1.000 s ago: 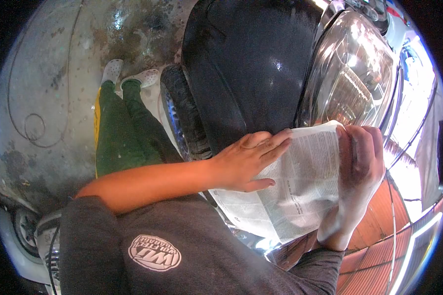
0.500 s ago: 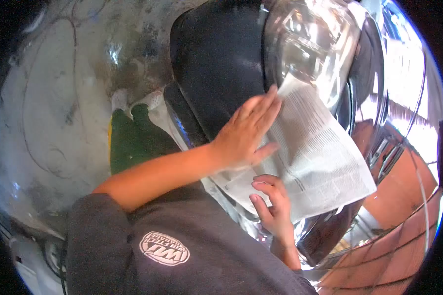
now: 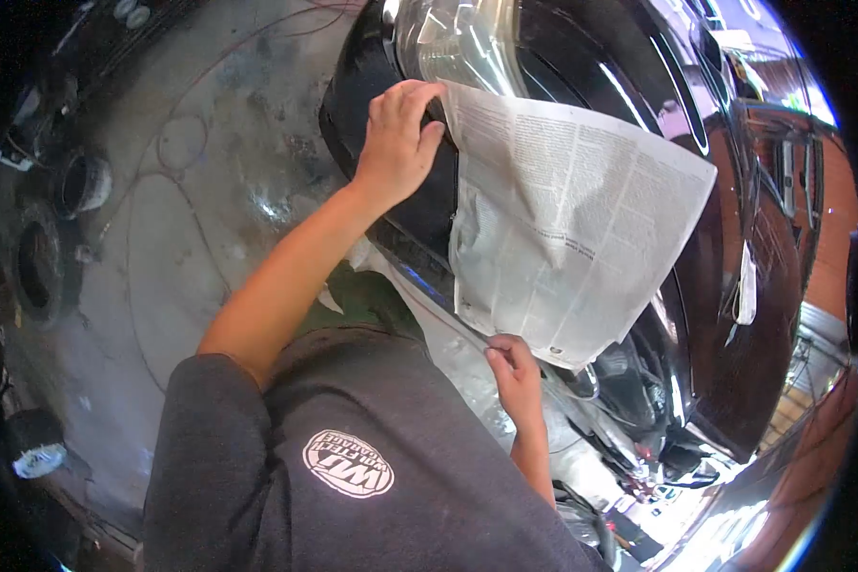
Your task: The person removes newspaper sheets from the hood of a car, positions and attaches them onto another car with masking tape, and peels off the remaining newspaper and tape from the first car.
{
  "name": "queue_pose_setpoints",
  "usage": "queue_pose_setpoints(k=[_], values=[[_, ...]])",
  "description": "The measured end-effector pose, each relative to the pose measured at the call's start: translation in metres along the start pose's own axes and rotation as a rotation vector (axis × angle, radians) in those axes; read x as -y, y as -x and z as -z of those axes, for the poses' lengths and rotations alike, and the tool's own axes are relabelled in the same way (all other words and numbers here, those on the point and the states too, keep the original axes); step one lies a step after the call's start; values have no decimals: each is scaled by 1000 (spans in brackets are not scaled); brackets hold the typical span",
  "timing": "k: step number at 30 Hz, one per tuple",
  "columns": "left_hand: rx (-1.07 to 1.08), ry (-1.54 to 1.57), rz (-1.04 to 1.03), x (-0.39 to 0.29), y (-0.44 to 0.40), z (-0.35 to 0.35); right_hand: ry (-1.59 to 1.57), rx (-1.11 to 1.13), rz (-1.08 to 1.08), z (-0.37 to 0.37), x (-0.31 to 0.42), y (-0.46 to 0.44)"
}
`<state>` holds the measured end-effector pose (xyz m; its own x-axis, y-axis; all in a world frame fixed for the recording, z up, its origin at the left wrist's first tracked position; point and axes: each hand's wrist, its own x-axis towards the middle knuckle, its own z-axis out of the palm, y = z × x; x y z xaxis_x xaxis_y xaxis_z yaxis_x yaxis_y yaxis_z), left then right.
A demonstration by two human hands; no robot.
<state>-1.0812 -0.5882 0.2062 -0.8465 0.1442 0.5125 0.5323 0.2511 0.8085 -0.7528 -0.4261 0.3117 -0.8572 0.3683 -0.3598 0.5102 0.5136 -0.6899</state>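
Observation:
A printed newspaper sheet (image 3: 582, 214) lies spread over black car bodywork and the lower part of a clear headlight (image 3: 462, 43). My left hand (image 3: 400, 143) is at the sheet's upper left corner, with its fingertips closed on the edge beside the headlight. Near the sheet's lower edge is my right hand (image 3: 517, 377), thumb and fingertips pressed together. Whatever those fingers hold, if anything, is too small to make out. The newspaper is creased, and its right corner spreads across the black bodywork.
Dark tires (image 3: 43, 267) stand on the grey floor (image 3: 162, 315) at the left, where a thin hose (image 3: 195, 214) also curves. A dark reflective panel (image 3: 744, 372) is at the right. My grey shirt (image 3: 391, 458) fills the bottom.
The view has shifted. My left hand went from lying flat on the newspaper to gripping its upper corner. My right hand left the sheet's far edge for the lower edge and closed its fingers.

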Motion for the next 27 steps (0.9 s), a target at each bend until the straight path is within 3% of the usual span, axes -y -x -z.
queue_pose_setpoints(k=[2, 7, 11, 15, 18, 27], values=[[22, -12, -8, 6, 5, 3, -5, 18, -41, -19, -16, 12], [339, 553, 522, 27, 102, -19, -111, 22, -157, -63, -38, 39], [558, 851, 936, -5, 165, -23, -158, -9, -114, -79, -46, 57], [521, 975, 947, -14, 175, -42, -174, -50, -98, -76, -56, 69], [497, 929, 893, -15, 171, -47, -201, -84, -120, -74, -71, 78], [311, 864, 991, -41, 163, -63, -117, -80, -130, -39, -116, 110]])
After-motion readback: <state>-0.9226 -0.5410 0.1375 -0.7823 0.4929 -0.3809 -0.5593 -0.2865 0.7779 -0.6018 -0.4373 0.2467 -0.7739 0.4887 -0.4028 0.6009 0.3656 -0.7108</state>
